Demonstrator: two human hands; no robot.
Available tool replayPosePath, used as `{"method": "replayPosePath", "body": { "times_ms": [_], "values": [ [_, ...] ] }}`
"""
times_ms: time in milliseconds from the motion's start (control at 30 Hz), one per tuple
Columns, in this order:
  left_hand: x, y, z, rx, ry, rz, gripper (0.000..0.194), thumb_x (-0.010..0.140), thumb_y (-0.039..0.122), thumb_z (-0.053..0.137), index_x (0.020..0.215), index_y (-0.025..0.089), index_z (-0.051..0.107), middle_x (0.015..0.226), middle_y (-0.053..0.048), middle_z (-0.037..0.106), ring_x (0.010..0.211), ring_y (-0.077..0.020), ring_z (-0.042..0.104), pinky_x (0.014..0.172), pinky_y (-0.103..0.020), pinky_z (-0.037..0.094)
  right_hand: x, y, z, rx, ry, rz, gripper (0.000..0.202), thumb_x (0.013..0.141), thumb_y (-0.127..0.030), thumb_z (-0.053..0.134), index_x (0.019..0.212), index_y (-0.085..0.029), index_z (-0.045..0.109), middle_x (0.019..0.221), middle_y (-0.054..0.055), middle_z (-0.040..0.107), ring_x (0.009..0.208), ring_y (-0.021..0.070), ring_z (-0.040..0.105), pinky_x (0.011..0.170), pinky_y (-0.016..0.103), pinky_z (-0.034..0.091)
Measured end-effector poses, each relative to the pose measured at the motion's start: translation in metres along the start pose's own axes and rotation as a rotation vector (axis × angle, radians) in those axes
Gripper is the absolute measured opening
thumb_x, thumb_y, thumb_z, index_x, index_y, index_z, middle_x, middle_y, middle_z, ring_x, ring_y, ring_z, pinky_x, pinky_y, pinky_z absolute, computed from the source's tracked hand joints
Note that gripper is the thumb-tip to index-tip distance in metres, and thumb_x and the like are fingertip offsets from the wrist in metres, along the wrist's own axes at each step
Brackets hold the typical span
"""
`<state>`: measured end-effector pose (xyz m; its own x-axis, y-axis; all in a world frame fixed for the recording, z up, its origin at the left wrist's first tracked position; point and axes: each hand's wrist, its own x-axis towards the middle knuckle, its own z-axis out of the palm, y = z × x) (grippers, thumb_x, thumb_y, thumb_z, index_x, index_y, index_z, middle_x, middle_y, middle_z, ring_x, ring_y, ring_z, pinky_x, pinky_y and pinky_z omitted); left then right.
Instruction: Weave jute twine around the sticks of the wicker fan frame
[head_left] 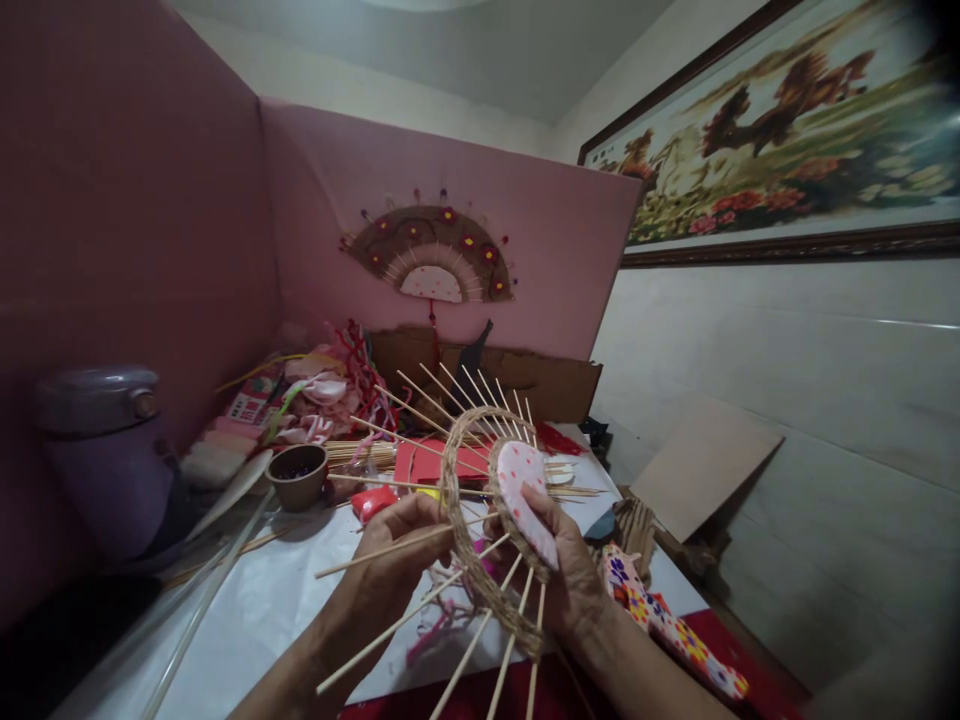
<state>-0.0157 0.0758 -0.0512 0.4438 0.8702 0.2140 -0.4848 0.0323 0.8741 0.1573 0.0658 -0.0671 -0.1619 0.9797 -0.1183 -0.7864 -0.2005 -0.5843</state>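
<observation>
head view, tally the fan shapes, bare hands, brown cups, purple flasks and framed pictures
Held fan and mounted fan: 2
Left hand and right hand: 2
Brown cup: 1
Purple flask: 1
Framed picture: 1
Total: 7

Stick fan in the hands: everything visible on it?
The stick fan has a padded, half-round base, pale with red dots, edged in twine-like braid. Thin, pale, wood-looking sticks radiate from it, crossing an outer braided arc, outer ends bare. It tilts above the white-covered table. The right hand grips the base; the left hand is at the outer arc.
</observation>
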Motion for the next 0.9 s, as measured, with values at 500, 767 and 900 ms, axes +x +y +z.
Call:
{"method": "replayPosePath", "body": {
  "times_ms": [500, 767, 900],
  "values": [
    [-0.007, 0.01, 0.017, -0.147, 0.022, -0.082, 0.026, 0.067, 0.01, 0.066, 0.091, 0.018, 0.063, 0.075, -0.003, 0.065, 0.066, -0.0154, 0.058, 0.067, -0.029, 0.042, -0.004, -0.004, 0.004, -0.004, -0.028, 0.037, 0.016, 0.074, -0.021, 0.055, 0.077, -0.008, 0.063, 0.056, 0.007, 0.067, 0.048, 0.0167, 0.063, 0.054, 0.028, 0.054],
    [-0.009, 0.005, 0.011, -0.126, -0.046, -0.127, 0.022, 0.064, 0.02, 0.07, 0.086, 0.016, 0.068, 0.07, -0.002, 0.065, 0.065, -0.0128, 0.055, 0.063, -0.024, 0.04, 0.0, -0.007, 0.002, -0.01, -0.082, 0.108, 0.021, 0.076, -0.021, 0.055, 0.088, -0.005, 0.06, 0.063, 0.009, 0.069, 0.055, 0.0177, 0.065, 0.059, 0.029, 0.054],
    [-0.008, -0.003, 0.007, -0.162, -0.04, -0.13, 0.018, 0.068, 0.016, 0.067, 0.086, 0.016, 0.068, 0.075, -0.003, 0.066, 0.068, -0.0137, 0.056, 0.066, -0.026, 0.042, 0.004, -0.01, 0.006, -0.029, -0.099, 0.106, 0.022, 0.081, -0.025, 0.052, 0.091, -0.007, 0.059, 0.063, 0.007, 0.069, 0.051, 0.0165, 0.064, 0.059, 0.03, 0.053]
  ]
}}
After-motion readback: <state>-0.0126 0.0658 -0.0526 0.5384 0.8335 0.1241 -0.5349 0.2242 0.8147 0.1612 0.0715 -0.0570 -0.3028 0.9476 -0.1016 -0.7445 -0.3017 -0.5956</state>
